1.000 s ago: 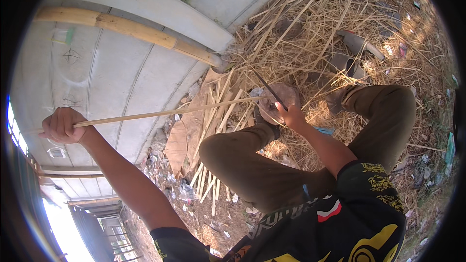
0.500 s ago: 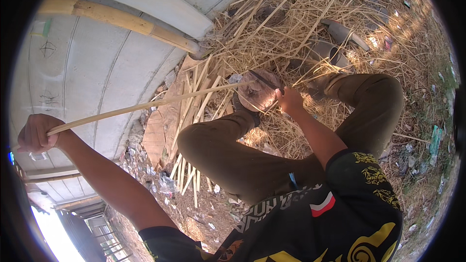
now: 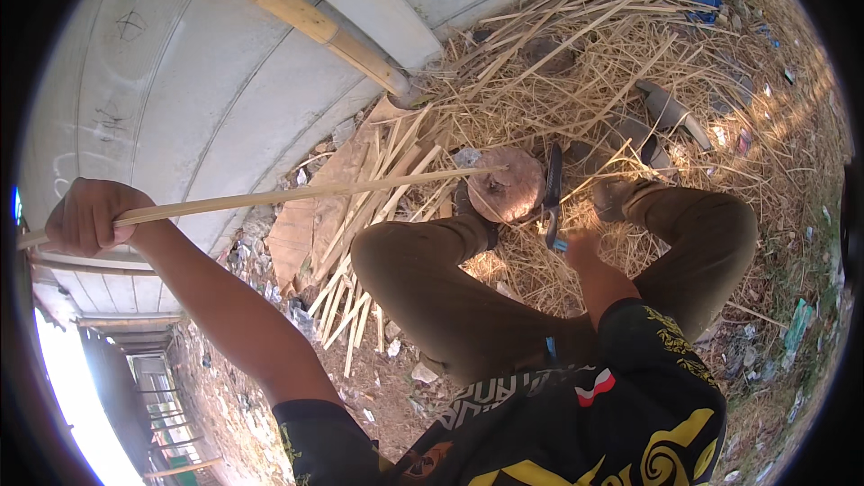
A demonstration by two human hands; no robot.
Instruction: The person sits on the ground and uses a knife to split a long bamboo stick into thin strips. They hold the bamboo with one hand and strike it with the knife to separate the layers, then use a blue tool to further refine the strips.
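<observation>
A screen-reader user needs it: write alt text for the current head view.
The person's left hand grips a long pale strip that reaches over a round block; the right hand is near a dark knife, its grip unclear. Loose strips and straw-like litter lie nearby, beside a pale panelled wall.

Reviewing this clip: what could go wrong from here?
The dark knife is close to the right hand and between the person's legs, so a slip might cut them; whether the hand grips it is unclear.
The long strip is held by the left hand near one end, so its far end, at the round block, might swing aside.
</observation>
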